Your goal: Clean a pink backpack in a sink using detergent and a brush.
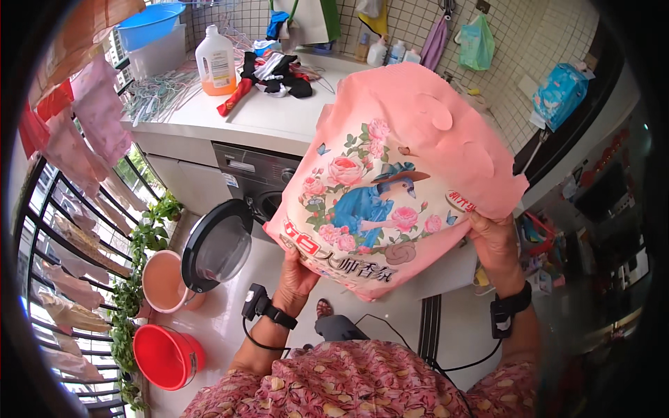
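Between both hands I hold up a large pink plastic bag of laundry detergent (pixel 366 198), printed with flowers and a bird in a blue dress and bearing writing. My left hand (pixel 299 271) grips its lower left edge, fingers hidden beneath. On the right side, my right hand (pixel 491 235) clasps the other edge with the thumb on top. Behind the bag, partly covered by it, is a dark front-loading washing machine (pixel 256 170) built in under the counter. Its round glass door (pixel 219 248) hangs wide open to the left.
On the white counter (pixel 193 112) stand a jug of orange liquid (pixel 214 65), a heap of socks (pixel 277 73) and wire hangers (pixel 162 91). A pinkish bucket (pixel 166 282) and a red bucket (pixel 167 358) sit on the floor by potted plants (pixel 133 261). Laundry (pixel 99 104) hangs along the railing.
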Motion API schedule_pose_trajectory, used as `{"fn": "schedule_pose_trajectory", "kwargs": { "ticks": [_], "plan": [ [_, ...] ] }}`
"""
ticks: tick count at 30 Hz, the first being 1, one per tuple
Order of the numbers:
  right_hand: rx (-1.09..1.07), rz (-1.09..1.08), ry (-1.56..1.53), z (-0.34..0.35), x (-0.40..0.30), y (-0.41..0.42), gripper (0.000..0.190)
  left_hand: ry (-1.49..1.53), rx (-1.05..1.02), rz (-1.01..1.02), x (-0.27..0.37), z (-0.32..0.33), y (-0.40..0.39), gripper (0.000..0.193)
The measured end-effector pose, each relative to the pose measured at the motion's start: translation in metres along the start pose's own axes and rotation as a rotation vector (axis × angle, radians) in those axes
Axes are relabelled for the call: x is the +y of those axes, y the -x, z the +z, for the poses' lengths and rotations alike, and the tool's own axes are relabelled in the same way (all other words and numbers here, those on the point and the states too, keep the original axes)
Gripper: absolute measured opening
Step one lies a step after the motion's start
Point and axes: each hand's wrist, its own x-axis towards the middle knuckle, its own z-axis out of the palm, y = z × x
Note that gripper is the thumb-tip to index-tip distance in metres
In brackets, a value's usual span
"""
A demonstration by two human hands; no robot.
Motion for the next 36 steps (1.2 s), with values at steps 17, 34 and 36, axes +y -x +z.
{"fn": "schedule_pose_trajectory", "kwargs": {
  "ticks": [17,34,36],
  "plan": [
    [-0.291,0.263,-0.115,0.014,0.089,-0.134,0.035,-0.061,0.159,0.313,0.075,-0.028,-0.046,0.067],
    [0.227,-0.029,0.006,0.044,0.097,-0.145,0.017,0.023,0.140,-0.049,0.098,-0.019,-0.118,0.061],
    [0.273,0.106,-0.126,0.026,0.106,-0.138,0.021,-0.091,0.106,0.020,0.099,-0.009,-0.126,0.061]
  ]
}}
